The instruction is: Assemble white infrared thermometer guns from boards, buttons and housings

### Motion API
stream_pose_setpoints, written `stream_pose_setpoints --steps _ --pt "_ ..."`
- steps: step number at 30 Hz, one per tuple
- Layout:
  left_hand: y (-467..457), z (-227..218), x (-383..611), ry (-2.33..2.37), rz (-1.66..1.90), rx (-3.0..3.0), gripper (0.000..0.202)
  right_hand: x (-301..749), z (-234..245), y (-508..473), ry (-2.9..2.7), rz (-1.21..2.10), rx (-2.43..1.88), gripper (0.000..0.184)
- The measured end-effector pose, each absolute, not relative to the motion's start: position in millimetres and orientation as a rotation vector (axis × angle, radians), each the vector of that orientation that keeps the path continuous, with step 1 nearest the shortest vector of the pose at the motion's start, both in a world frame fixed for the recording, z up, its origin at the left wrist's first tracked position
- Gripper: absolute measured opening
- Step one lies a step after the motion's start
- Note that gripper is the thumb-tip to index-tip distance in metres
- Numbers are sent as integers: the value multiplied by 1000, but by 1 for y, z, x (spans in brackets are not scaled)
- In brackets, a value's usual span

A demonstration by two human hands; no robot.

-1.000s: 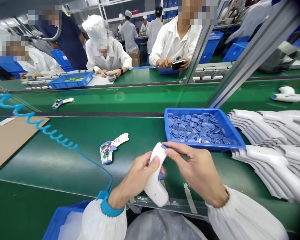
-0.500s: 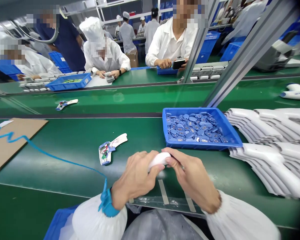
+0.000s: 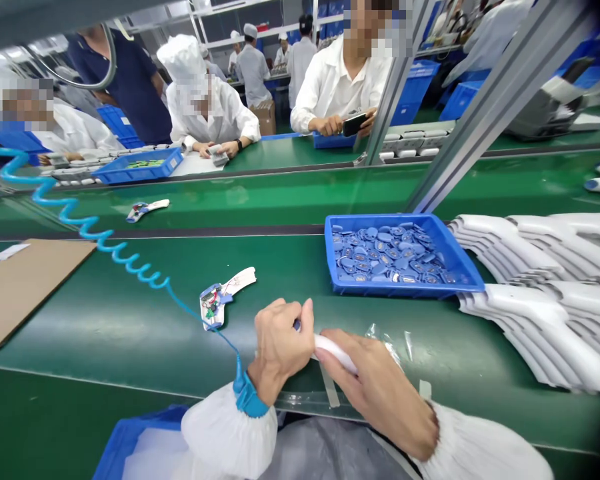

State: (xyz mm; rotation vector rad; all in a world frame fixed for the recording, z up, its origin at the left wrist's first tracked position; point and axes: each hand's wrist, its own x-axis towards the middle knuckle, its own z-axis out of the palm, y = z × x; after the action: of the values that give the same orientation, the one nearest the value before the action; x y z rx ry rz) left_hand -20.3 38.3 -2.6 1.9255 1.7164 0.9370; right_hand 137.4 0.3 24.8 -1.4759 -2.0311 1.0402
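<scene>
Both hands are wrapped round one white pistol-shaped plastic housing [image 3: 336,351] over the near edge of the bench. My left hand [image 3: 283,340] is closed about its head end, with a bit of dark blue showing between the fingers; a blue band circles the wrist. My right hand [image 3: 380,380] grips the handle, thumb along its near side. Much of the housing is hidden by the fingers. Left of my hands lies an open half housing [image 3: 214,305], its circuit board and red and green wires exposed.
A blue tray [image 3: 405,291] holds many small blue plastic parts. White shells [image 3: 545,327] are stacked at the right. A coiled blue cord [image 3: 115,250] runs to my left wrist, above a brown board [image 3: 35,287]. Another open housing [image 3: 147,209] lies on the belt. People work opposite.
The housing has turned so its handle points toward my right forearm. My left hand has rolled upright into a fist; my right has moved nearer me. The coiled cord has swung higher into view.
</scene>
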Motion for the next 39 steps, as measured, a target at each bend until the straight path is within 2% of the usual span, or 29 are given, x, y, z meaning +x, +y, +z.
stream_pose_setpoints --steps 1,3,5,8,10,13,14,16,19,22,24,26,28,30,33,35,39 --pt "36 0 -24 1657 913 1935 49 137 22 -2 -1935 1125 -1494 35" --pt "28 2 -31 1509 939 1914 29 139 16 -4 -1620 1474 -1552 44" --pt "23 0 -36 1438 1116 1776 18 140 10 -2 -1182 1862 -1584 49" --pt "29 -10 -34 1639 1350 1387 42 134 5 0 -861 2157 -1500 48" --pt "40 -18 -27 1757 1346 1238 54 123 4 -2 -1144 2013 -1501 41" --pt "57 -22 -17 1775 1218 1288 57 108 2 -8 -1831 1350 -1657 30" --pt "61 -22 -14 1777 1167 1316 57 104 1 -10 -1984 1164 -1713 30" --pt "65 -20 -12 1766 1082 1359 56 102 -3 -12 -2114 991 -1793 34" --pt "64 -11 -15 1685 1040 1394 53 114 -6 -12 -2002 1122 -1675 34" --pt "52 6 -24 1385 961 1371 33 138 -5 -10 -1746 1528 -1396 37" --pt "40 21 -28 1120 884 1327 34 153 -2 -9 -1623 1719 -1286 39" --pt "29 35 -32 990 804 1355 35 163 1 -8 -1553 1798 -1267 41" --pt "21 46 -39 1038 698 1500 25 169 2 -9 -1519 1817 -1310 44" --pt "22 51 -55 1140 567 1635 18 174 1 -12 -1547 1708 -1409 44" --pt "51 53 -97 1342 492 1650 19 184 -4 -18 -1633 1305 -1567 47" --pt "91 56 -122 1518 579 1530 26 190 -11 -20 -1643 1085 -1599 46" --pt "191 62 -136 1706 804 1428 47 189 -31 -16 -1646 950 -1550 38"
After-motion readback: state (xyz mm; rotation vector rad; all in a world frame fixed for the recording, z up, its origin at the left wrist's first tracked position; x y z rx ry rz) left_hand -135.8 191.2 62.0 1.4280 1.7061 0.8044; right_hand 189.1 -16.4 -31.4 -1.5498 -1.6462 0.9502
